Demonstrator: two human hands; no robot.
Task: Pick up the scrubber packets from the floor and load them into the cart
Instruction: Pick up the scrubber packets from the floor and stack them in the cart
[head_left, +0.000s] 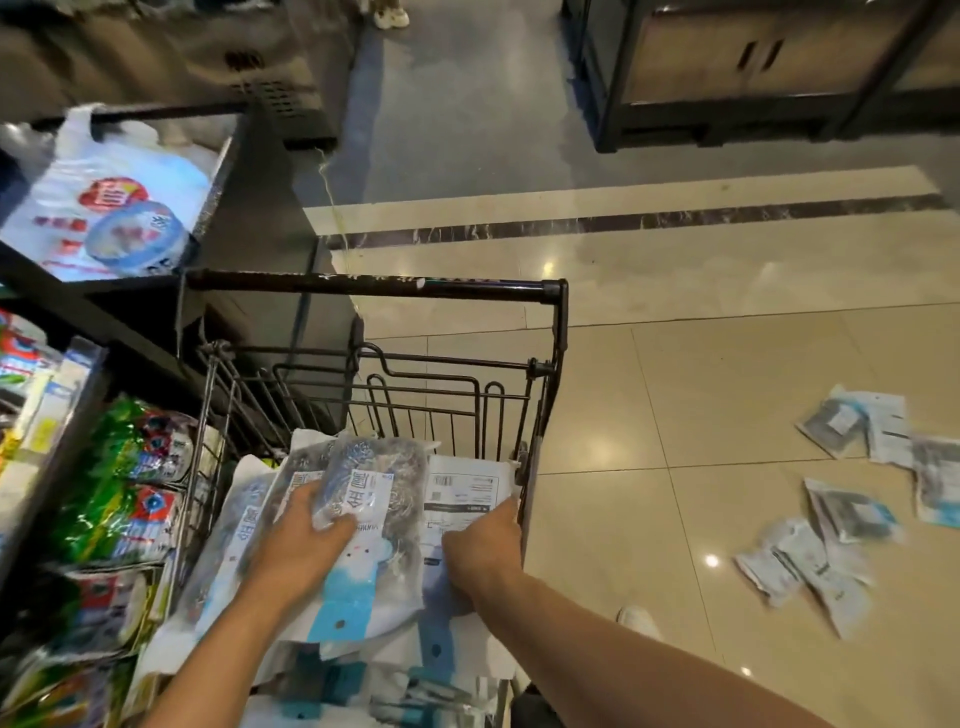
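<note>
In the wire cart (540, 395) we've got a decent pile of scrubber packets (363, 499) going, left hand (298, 540) and right hand (485, 545) apart, flat on them, but roughly eight loose packets (852, 514) still litter the floor (675, 364).

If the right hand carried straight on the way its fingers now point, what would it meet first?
Probably the cart's right-hand wire wall: the right hand points forward and slightly right across a white packet, its fingertips already near that edge. Depth is uncertain.
</note>
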